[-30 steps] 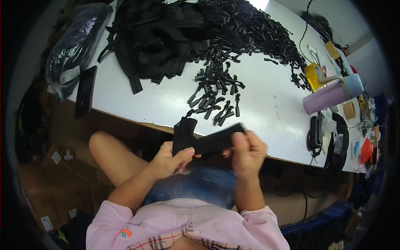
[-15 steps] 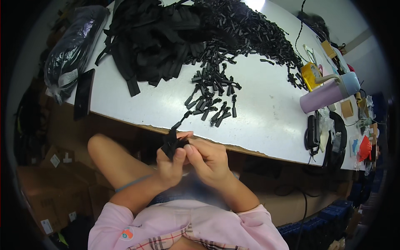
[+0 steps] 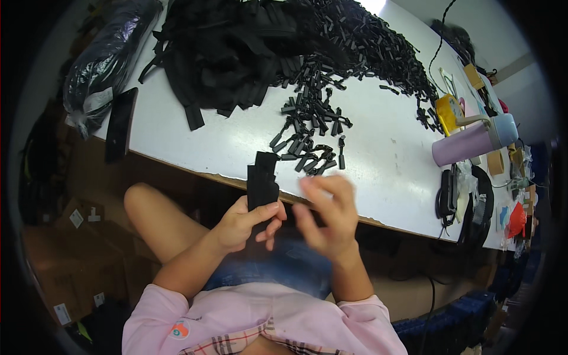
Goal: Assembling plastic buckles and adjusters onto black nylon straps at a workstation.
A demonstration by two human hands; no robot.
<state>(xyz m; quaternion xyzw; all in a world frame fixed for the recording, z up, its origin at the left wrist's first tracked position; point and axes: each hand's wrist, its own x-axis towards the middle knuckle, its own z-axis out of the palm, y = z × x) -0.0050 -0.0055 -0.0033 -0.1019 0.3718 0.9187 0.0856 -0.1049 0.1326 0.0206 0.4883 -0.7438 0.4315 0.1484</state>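
My left hand is closed around flat black zipper tapes, which stick up past the thumb over the table's front edge. My right hand is apart from it, blurred, with thumb and fingers spread and nothing visible between them. Just beyond the right fingertips lie loose black zipper sliders with long pulls. They trail back to a large mound of the same sliders. At the back left lies a heap of black zipper tapes.
On the white table, a wrapped black bundle and a dark phone are at the left. A lilac bottle, yellow tape roll and black pouch are at the right. Cardboard boxes stand below left.
My hands were together on the black tape at the table edge, with a slider at its end. Now the right hand has let go and moved right; the left holds the tapes upright.
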